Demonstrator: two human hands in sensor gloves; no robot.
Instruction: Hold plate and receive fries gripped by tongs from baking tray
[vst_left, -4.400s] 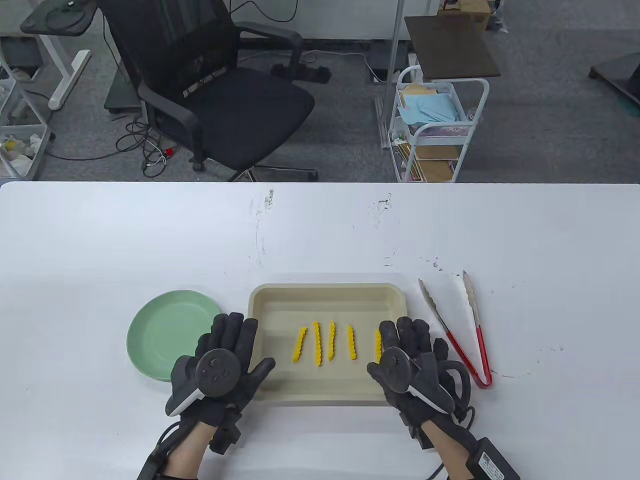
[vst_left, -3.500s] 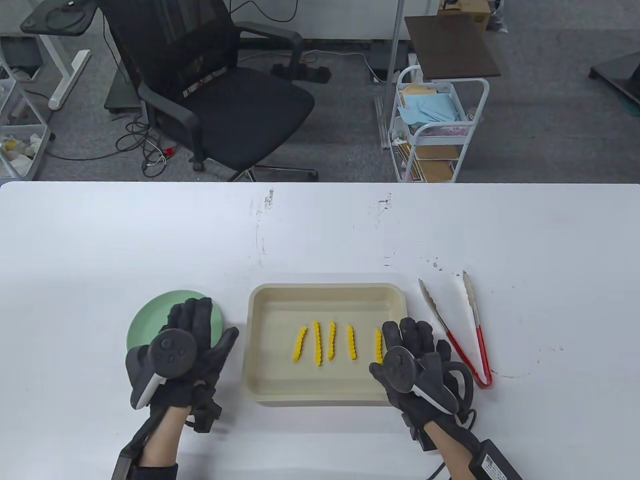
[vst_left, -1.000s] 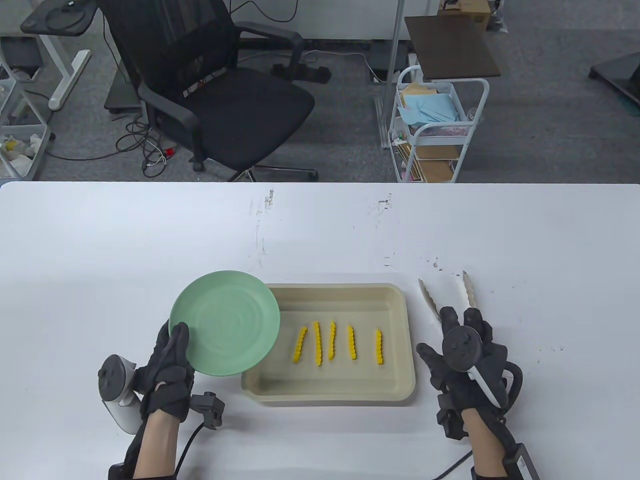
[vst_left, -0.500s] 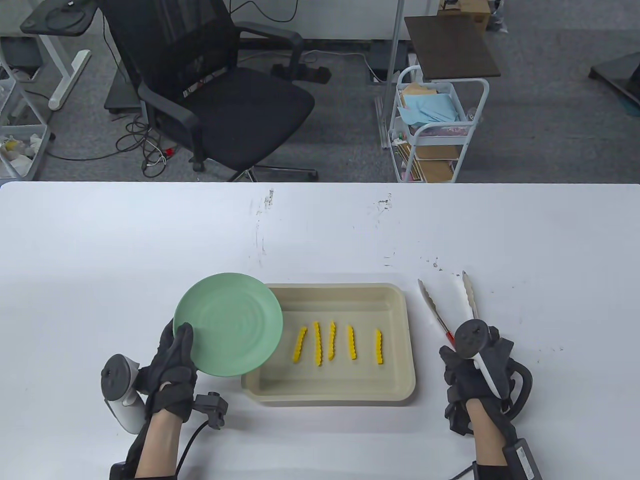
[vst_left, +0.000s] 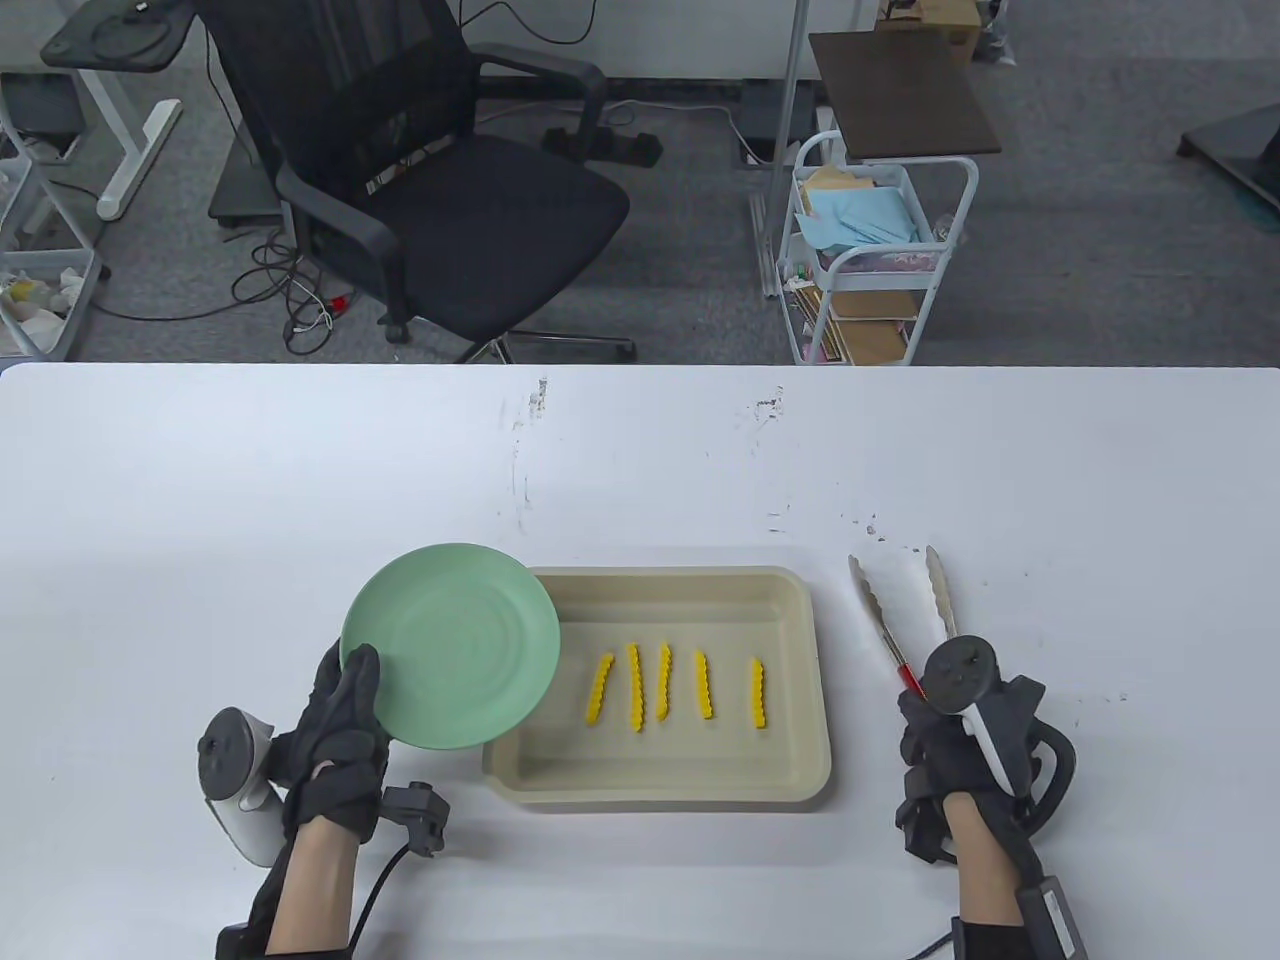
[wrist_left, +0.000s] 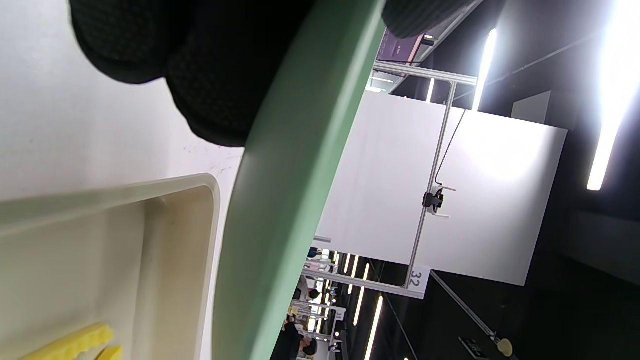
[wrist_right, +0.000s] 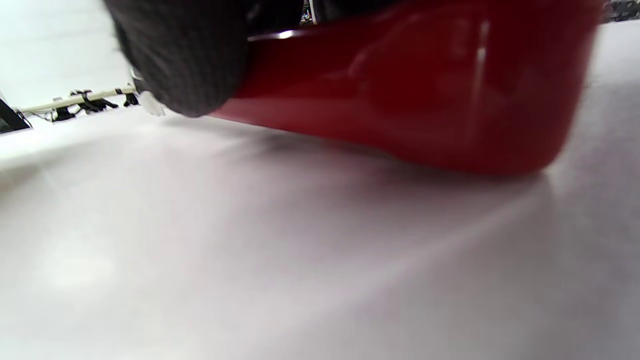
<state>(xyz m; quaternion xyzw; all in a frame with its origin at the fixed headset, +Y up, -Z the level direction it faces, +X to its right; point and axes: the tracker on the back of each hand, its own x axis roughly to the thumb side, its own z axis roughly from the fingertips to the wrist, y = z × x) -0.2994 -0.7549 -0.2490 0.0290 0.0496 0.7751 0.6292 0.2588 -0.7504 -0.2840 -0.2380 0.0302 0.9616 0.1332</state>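
My left hand (vst_left: 355, 685) grips the near-left rim of the green plate (vst_left: 450, 645), thumb on top, and holds it above the table over the left corner of the cream baking tray (vst_left: 660, 795). Several yellow crinkle fries (vst_left: 700, 685) lie in a row in the tray. My right hand (vst_left: 940, 730) grips the red handles of the tongs (vst_left: 880, 620), right of the tray; their metal tips point away from me. In the left wrist view the plate (wrist_left: 300, 175) is edge-on with my fingers (wrist_left: 220, 75) under it. The right wrist view shows a fingertip (wrist_right: 185, 60) on the red handle (wrist_right: 400, 100), low over the table.
The white table (vst_left: 640, 460) has scuff marks behind the tray. A black office chair (vst_left: 420, 180) and a white cart (vst_left: 870, 260) stand beyond its far edge. The tray (wrist_left: 165, 240) and fries (wrist_left: 75, 342) show in the left wrist view.
My left hand lifted the plate from the table left of the tray and now holds it steady. My right hand moved right, closed on the tongs' handles, and the tong arms drew closer.
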